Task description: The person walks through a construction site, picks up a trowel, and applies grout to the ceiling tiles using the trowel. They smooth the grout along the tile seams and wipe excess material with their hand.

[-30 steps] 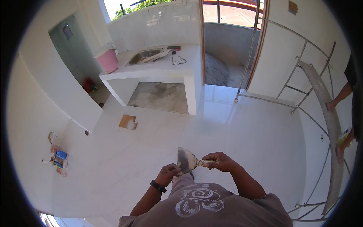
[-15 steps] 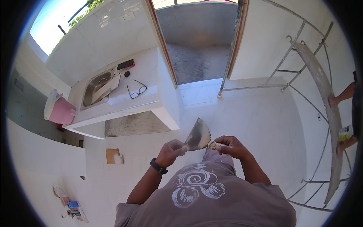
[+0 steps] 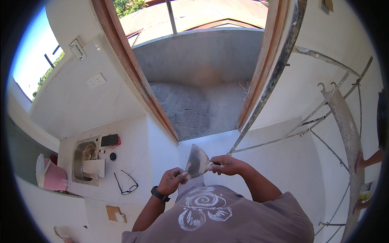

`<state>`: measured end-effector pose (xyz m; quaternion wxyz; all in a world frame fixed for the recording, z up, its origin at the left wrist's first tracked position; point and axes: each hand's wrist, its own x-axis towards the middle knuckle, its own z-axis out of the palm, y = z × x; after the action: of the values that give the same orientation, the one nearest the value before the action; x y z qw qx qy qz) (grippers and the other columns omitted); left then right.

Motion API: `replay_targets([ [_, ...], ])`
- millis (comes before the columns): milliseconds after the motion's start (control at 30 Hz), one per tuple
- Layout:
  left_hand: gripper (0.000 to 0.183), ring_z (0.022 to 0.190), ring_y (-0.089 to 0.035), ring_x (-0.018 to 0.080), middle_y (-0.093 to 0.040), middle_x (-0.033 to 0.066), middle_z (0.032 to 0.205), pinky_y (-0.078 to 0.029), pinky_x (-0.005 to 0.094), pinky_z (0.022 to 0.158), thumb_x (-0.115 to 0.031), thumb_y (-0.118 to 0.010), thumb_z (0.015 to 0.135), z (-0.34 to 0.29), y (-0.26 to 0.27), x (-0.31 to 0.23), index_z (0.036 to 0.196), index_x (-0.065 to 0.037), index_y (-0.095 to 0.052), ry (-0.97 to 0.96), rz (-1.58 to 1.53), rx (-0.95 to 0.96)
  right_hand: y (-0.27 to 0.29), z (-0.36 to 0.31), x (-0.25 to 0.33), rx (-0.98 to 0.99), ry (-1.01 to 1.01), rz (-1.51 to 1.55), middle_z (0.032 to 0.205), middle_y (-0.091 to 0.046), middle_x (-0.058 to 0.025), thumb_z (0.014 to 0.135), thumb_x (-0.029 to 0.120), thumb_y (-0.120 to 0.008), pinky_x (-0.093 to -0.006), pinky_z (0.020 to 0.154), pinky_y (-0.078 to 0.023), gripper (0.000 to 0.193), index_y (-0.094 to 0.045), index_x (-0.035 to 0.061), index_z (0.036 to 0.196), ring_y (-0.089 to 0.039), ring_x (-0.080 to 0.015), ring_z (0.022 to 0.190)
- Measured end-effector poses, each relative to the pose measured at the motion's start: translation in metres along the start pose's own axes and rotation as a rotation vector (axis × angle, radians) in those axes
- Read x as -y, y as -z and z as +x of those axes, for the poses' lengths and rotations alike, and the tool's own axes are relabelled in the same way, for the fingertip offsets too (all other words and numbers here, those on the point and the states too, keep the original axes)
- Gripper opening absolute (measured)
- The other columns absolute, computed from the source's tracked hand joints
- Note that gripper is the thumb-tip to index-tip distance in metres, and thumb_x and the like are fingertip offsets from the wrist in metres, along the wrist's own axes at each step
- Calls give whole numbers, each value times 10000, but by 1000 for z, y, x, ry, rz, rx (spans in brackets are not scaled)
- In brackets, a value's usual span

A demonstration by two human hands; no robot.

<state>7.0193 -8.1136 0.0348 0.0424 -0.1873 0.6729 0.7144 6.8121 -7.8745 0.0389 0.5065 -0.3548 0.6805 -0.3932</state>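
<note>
A wide fan-shaped putty knife [image 3: 197, 161], its grey metal blade smeared with pale residue, is held in front of my body. My right hand [image 3: 227, 165] is closed round its handle, at the right side of the blade. At the blade's lower left corner, the fingers of my left hand [image 3: 173, 180] are pinched on the edge. A dark watch [image 3: 160, 194] sits on my left wrist. Most of the handle is hidden inside my right fist.
An open doorway [image 3: 162, 109] ahead leads to rough grey ground. The left counter [image 3: 133, 162] bears a sink [image 3: 81, 156], eyeglasses [image 3: 126, 186] and a pink bucket [image 3: 54, 177]. Metal scaffolding [image 3: 316, 121] stands right, with a plank [image 3: 348, 125] and another person's arm [image 3: 370, 158].
I have come closer to the doorway, which now looms larger, and the counter lies nearer on my left. Both hands keep their hold on the putty knife.
</note>
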Motion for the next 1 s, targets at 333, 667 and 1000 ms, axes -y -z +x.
replay_targets([
  [333, 182, 718, -644, 125, -701, 66, 830, -536, 283, 692, -181, -650, 1007, 292, 88, -47, 970, -2, -648, -38, -11, -168, 242, 272, 18, 15, 26, 230, 885, -663, -9, 1012, 294, -653, -303, 690, -513, 276, -711, 35, 1085, -606, -119, 772],
  [667, 136, 689, -636, 117, -695, 60, 807, -526, 268, 666, -143, -665, 992, 522, 139, -136, 939, -20, -647, -6, -210, -243, 436, 405, 62, 10, -12, 314, 850, -671, -37, 989, 296, -664, -322, 641, -538, 289, -723, 28, 1078, -626, -135, 739],
  [1000, 181, 641, -614, 110, -660, 50, 760, -497, 260, 614, -161, -634, 1011, 785, 145, -136, 890, -27, -637, -32, -21, -176, 658, 545, -7, 90, 43, 136, 860, -671, -44, 983, 269, -656, -324, 658, -521, 262, -716, 20, 1040, -627, -140, 748],
])
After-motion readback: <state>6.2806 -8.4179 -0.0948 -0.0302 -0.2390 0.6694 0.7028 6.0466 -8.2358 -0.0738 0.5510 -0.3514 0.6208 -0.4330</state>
